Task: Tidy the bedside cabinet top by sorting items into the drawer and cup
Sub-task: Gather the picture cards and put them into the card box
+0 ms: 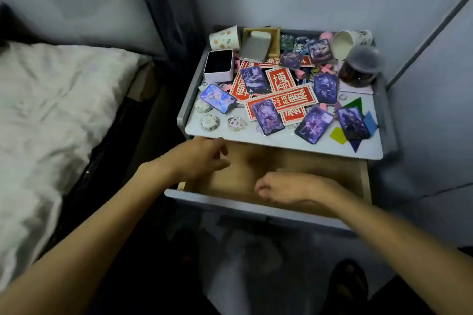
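Left hand [202, 158] and right hand [279, 186], loosely curled and empty, hover over the open drawer [307, 163]

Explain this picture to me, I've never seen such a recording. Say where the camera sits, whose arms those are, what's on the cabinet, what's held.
One camera, worn on a person's head, looks down at their own bare arms; there is no robot. The left hand and right hand are over the open drawer. On the cabinet top lie purple cards, red slips, a white box and two tipped cups. The left hand holds nothing; the right's fingers are curled, so I cannot tell.
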Motion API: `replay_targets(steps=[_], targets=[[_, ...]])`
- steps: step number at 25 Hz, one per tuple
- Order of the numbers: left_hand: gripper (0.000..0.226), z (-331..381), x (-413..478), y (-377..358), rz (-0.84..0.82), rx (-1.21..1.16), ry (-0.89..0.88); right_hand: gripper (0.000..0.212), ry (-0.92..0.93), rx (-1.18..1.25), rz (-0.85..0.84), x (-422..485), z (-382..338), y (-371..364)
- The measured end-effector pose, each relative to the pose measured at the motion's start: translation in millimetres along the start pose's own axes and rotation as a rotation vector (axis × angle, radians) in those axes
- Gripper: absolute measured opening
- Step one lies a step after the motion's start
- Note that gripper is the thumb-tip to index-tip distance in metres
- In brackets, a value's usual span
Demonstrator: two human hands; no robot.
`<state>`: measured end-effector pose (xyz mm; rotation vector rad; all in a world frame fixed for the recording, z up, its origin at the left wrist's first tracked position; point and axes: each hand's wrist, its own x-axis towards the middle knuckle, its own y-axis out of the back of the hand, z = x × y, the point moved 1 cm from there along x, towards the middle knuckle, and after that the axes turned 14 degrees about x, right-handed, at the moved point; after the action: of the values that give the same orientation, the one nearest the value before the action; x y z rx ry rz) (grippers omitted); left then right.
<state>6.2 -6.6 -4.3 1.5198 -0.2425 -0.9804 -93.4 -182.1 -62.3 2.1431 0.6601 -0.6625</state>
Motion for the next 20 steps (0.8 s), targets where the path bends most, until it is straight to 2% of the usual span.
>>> replay_targets(steps=[3,5,8,11,15,20], targets=[[0.030,3,-36,-21,-0.087,-0.056,0.031,0.024,0.025,0.077,0.040,-14,-5,-30],[0.033,5,-54,-29,-0.134,-0.073,0.044,0.034,0.005,0.101,0.117,-21,-8,-40],[0.032,4,-76,-29,-0.079,-0.094,0.053,0.035,0.004,0.141,0.135,-33,-12,-55],[0.032,0,-90,-29,-0.006,-0.082,0.072,0.021,0.009,0.117,0.061,-38,-13,-62],[0.036,-6,-95,-32,0.021,-0.061,0.069,0.025,0.022,0.141,-0.020,-38,-16,-70],[0.034,-9,-78,-19,0.136,-0.112,0.075,0.014,-0.066,0.461,-0.124,-33,-15,-76]])
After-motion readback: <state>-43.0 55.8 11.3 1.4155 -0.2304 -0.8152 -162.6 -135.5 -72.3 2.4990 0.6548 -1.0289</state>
